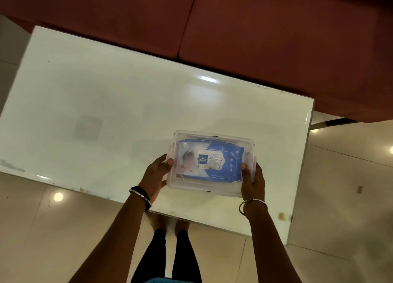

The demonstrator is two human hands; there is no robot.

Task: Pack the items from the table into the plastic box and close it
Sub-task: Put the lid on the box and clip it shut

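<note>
1. Stretching well beyond the plastic box (204,187) on its far and left sides, the glossy white table (106,104) gives broad room for sliding. The table's near edge runs just on the person's side of the box, so a pull that way is judged risky.
2. The box is held over the table with its lid on. Whether it rests on the top or is lifted cannot be told. Stiff, light, slick walls are expected.
3. A blue wet wipes pack (214,155) is seen lying flat inside the box. It is judged soft, and little weight is added by it.
4. The short ends of the box are gripped by the left hand (156,174) and the right hand (253,180). Thumbs are pressed on the lid's rim, and the other fingers are curled under the ends.
5. Side clips (248,157) are seen on the box's ends, just beyond the thumbs. Whether they are snapped cannot be told. These ends are judged the surest hold.
</note>
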